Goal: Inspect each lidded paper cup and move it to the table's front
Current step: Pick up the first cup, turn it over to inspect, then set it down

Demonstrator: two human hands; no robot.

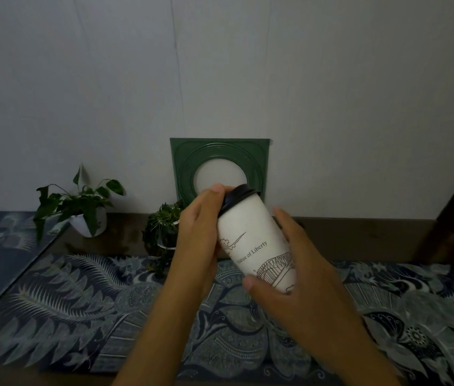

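Tall white paper cup with black plastic lid (256, 240) held mid-frame, raised above blue patterned tablecloth (81, 316). Long axis tilted, lid toward upper left, base toward lower right. Lid end gripped by left hand (200, 232); base end cradled by right hand (289, 277). Table front lies at lower frame, below both hands.

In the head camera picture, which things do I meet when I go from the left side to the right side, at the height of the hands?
Leafy plant in a white pot → small bushy potted plant → left hand → lidded white paper cup, held tilted → right hand.
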